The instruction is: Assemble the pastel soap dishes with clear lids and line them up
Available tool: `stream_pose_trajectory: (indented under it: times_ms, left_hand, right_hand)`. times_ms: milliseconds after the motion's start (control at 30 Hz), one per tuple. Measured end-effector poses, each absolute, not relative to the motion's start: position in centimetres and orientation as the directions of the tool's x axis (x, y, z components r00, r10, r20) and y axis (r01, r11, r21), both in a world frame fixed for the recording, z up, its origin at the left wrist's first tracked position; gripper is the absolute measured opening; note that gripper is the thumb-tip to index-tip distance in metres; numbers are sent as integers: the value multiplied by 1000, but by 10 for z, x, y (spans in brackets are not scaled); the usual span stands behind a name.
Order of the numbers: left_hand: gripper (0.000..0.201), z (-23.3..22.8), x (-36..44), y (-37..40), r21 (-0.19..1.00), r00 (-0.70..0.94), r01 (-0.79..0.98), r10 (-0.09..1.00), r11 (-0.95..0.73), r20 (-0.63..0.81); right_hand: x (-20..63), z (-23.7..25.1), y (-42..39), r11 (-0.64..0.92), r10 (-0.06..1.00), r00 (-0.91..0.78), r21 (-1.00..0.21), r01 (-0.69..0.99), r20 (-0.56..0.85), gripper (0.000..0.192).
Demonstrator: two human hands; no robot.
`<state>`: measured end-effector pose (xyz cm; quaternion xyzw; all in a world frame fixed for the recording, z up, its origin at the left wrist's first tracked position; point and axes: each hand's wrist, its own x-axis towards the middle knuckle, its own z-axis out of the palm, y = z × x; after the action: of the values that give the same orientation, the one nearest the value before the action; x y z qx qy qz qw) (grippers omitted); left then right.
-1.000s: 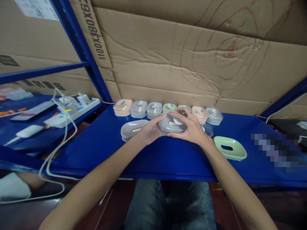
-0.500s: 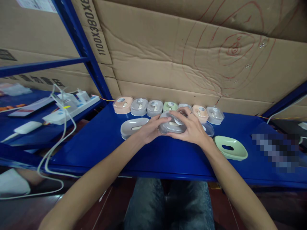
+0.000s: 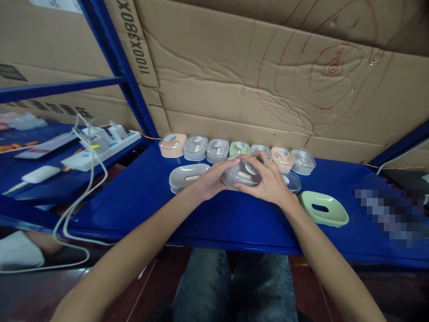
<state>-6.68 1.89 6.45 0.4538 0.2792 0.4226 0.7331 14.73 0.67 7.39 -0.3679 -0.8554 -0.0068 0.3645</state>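
Note:
Between my hands is a grey soap dish (image 3: 240, 177) with a clear lid, a round sticker on top and a pale oblong piece showing inside. My left hand (image 3: 214, 180) closes on its left side, thumb on the lid. From the right, my right hand (image 3: 268, 178) grips it with the fingers over the lid and the thumb at the front. Left of it a grey open dish (image 3: 183, 174) lies partly behind my left hand. Behind my right hand, another lidded grey dish (image 3: 292, 182) is partly hidden. A green open dish (image 3: 324, 208) lies right of my right forearm.
Several lidded dishes in peach, grey and green, such as a peach dish (image 3: 172, 146), line the back of the blue table (image 3: 134, 201) against cardboard (image 3: 208, 67). A white power strip (image 3: 100, 154) with cables stands at left. A blurred-out patch (image 3: 390, 214) covers something at right.
The view has shifted slightly. Both hands keep their hold on the lidded grey dish, which has barely moved; the fingers have adjusted only a little.

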Motion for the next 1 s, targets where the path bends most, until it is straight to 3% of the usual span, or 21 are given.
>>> stream_pose_trajectory:
  times_ms: [433, 1000]
  left_hand:
    - [39, 55, -67, 21, 903, 493, -380, 870, 203, 12]
    - [39, 56, -64, 19, 907, 422, -390, 906, 155, 27]
  right_hand:
    - [149, 68, 8, 750, 618, -438, -324, 576, 652, 70]
    - [150, 69, 9, 761, 603, -444, -312, 569, 662, 73]
